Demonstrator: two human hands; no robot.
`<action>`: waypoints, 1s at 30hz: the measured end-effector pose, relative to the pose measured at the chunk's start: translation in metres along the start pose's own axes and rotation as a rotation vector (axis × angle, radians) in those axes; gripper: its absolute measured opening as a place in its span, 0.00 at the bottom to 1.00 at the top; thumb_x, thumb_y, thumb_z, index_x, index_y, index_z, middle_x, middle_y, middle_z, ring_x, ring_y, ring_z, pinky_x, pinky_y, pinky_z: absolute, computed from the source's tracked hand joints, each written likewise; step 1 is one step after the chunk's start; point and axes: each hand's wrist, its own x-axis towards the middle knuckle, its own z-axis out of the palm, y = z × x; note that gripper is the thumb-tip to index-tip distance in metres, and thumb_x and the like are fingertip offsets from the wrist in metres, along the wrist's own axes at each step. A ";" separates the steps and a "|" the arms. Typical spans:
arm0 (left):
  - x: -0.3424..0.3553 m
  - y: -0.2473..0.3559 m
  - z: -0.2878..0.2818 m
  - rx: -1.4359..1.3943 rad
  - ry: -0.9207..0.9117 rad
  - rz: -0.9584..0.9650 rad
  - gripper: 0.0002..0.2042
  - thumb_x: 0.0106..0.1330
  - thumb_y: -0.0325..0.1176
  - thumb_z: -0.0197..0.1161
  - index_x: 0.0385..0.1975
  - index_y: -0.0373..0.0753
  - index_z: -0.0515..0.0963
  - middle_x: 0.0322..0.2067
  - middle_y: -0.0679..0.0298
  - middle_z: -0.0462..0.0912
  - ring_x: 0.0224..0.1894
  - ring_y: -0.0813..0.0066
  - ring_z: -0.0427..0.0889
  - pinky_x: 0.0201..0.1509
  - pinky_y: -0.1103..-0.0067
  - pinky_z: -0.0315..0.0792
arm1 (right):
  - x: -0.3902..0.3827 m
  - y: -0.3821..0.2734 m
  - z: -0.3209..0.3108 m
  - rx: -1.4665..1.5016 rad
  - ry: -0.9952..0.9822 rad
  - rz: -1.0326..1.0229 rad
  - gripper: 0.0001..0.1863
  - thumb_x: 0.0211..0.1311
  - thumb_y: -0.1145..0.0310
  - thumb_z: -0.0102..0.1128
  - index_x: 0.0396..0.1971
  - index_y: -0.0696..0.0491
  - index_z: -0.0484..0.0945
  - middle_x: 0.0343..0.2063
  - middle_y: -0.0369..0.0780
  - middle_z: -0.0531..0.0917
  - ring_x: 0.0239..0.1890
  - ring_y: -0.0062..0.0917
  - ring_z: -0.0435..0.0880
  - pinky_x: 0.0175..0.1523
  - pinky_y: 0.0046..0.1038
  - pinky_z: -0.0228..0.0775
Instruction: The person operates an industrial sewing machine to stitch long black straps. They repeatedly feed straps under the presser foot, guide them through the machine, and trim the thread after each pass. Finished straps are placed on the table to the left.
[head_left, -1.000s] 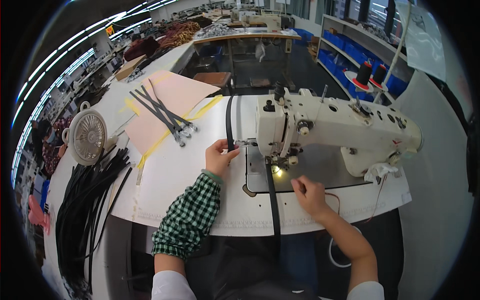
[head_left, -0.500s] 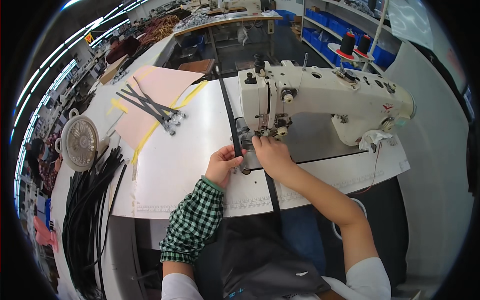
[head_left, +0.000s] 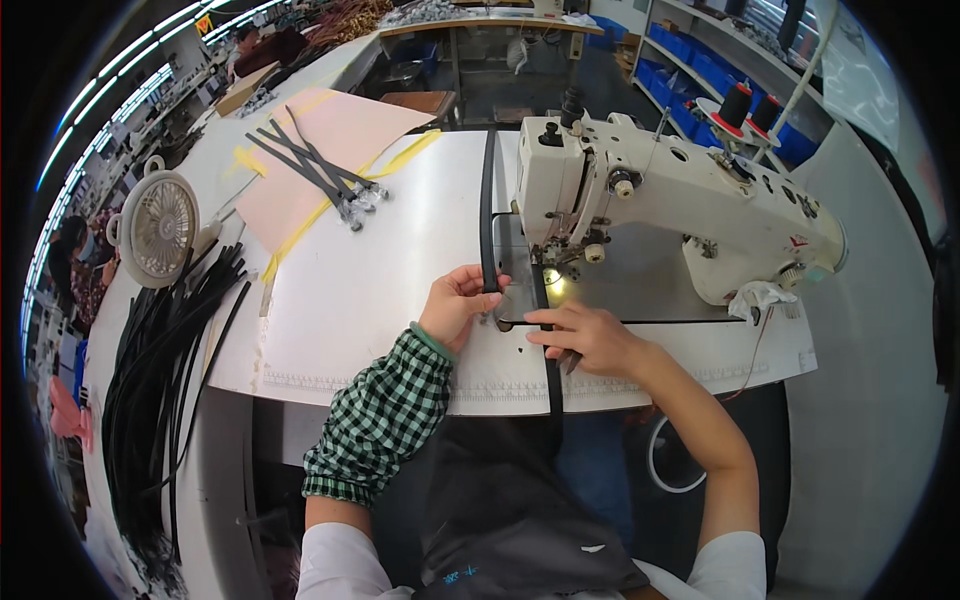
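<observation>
My left hand (head_left: 456, 306) pinches a long black strap (head_left: 488, 215) between thumb and fingers, left of the sewing machine's (head_left: 680, 185) needle area. That length runs away from me over the white table. A second black length (head_left: 554, 385) comes from under the machine head toward me and hangs over the table's front edge. My right hand (head_left: 602, 342) is closed over this length, its fingers lying across it just in front of the metal plate (head_left: 650, 270). Something small and dark shows under its palm; I cannot make out what. A small lamp glows near the needle.
Left lies a bundle of black straps (head_left: 165, 380) beside a pale plastic basket (head_left: 158, 228). Several short straps with metal ends (head_left: 350, 205) rest on pink sheeting (head_left: 290, 190). Black thread spools (head_left: 735, 105) stand behind the machine. Blue bins (head_left: 690, 75) fill shelves at the back right.
My right hand has come away from the needle area toward me, onto the near strap length. My left hand keeps its pinch. The whole view has shifted slightly.
</observation>
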 end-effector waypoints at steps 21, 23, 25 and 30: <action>-0.006 0.065 -0.080 -0.222 0.260 0.323 0.17 0.54 0.20 0.53 0.46 0.31 0.67 0.40 0.56 0.75 0.37 0.73 0.74 0.43 0.83 0.68 | -0.003 -0.005 0.005 -0.081 0.102 -0.056 0.12 0.36 0.76 0.62 0.27 0.51 0.77 0.35 0.30 0.78 0.30 0.23 0.71 0.32 0.24 0.69; -0.025 0.107 -0.127 -0.278 0.391 0.422 0.15 0.57 0.24 0.51 0.45 0.32 0.68 0.40 0.55 0.75 0.36 0.73 0.74 0.40 0.85 0.68 | -0.001 -0.007 0.004 -0.083 0.108 -0.055 0.13 0.35 0.77 0.62 0.27 0.51 0.77 0.35 0.30 0.78 0.30 0.24 0.72 0.32 0.24 0.69; -0.065 0.156 -0.181 -0.281 0.410 0.547 0.13 0.57 0.26 0.52 0.42 0.34 0.69 0.39 0.54 0.76 0.33 0.73 0.75 0.35 0.85 0.70 | 0.000 -0.009 0.003 -0.081 0.107 -0.042 0.14 0.34 0.78 0.62 0.27 0.52 0.77 0.35 0.30 0.78 0.30 0.24 0.72 0.32 0.24 0.69; -0.230 0.262 -0.275 -0.325 0.665 0.987 0.17 0.60 0.37 0.45 0.38 0.29 0.71 0.41 0.47 0.74 0.39 0.62 0.77 0.41 0.75 0.73 | -0.002 -0.008 0.003 -0.065 0.121 -0.033 0.14 0.33 0.79 0.62 0.27 0.52 0.77 0.35 0.31 0.78 0.30 0.25 0.72 0.32 0.24 0.68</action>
